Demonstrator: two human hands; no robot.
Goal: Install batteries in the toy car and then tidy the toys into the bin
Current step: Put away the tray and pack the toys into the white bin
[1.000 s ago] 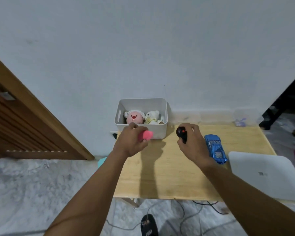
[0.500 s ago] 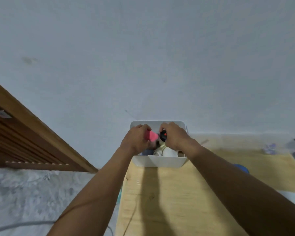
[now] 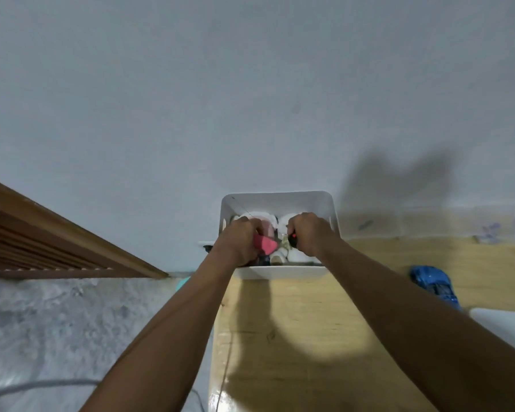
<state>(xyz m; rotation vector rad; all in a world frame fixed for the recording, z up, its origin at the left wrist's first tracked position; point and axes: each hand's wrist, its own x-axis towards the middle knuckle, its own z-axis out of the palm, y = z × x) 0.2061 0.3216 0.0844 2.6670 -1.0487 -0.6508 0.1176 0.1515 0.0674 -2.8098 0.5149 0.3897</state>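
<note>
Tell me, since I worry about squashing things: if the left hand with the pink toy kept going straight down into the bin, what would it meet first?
Probably the plush toys already lying in the bin beneath the left hand; depth is unclear.

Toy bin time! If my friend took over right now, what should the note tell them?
Left hand: over the white bin, shut on a pink toy.
Right hand: also over the bin, shut on a small black toy with a red dot.
Plush toys already sit in the bin.
The blue toy car is on the wooden table, right of the bin.
Left: drop both toys in, then put the car away. Whether its batteries are in cannot be seen.
</note>
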